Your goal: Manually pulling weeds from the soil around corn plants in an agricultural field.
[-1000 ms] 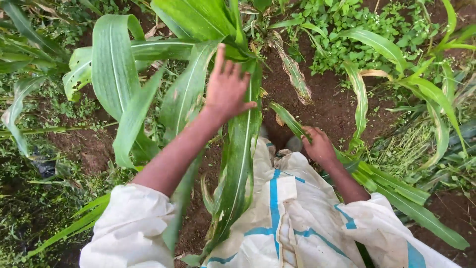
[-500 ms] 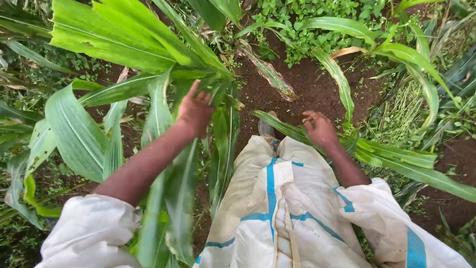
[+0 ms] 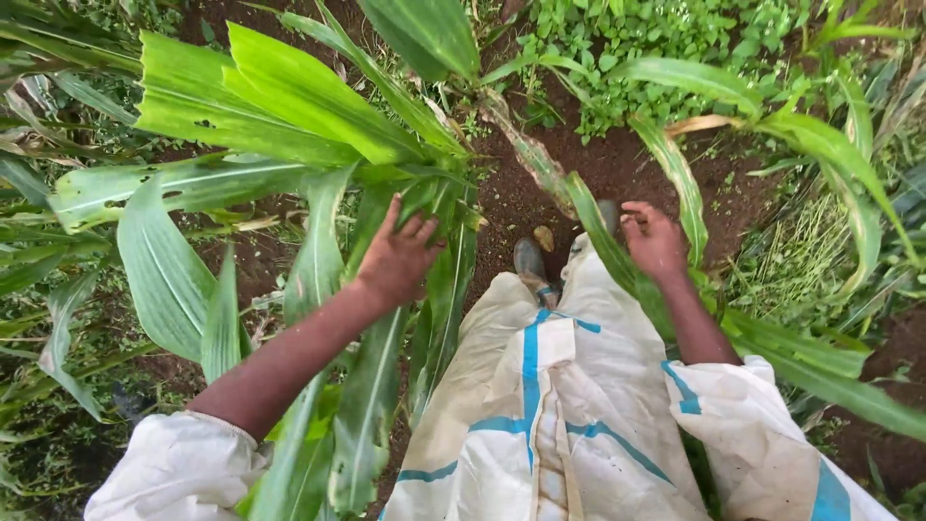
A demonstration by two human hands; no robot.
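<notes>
Among broad green maize leaves (image 3: 289, 106): left hand (image 3: 397, 259), fingers (image 3: 388, 220) spread and released, pressed against leaf blades ahead of them. Right hand (image 3: 654, 241), fingers loosely curled, touching a narrow leaf (image 3: 608, 246) beside them; brown soil (image 3: 617, 169) beyond.

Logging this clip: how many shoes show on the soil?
2. One dark shoe sits on the soil between the hands; the other shoe peeks out by the right hand, mostly hidden by a leaf.

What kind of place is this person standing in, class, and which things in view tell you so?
Probably a maize field or farm plot outdoors: tall broad-leaved maize plants crowd both hands, reddish-brown bare soil lies underfoot, and low leafy weeds grow beyond.
</notes>
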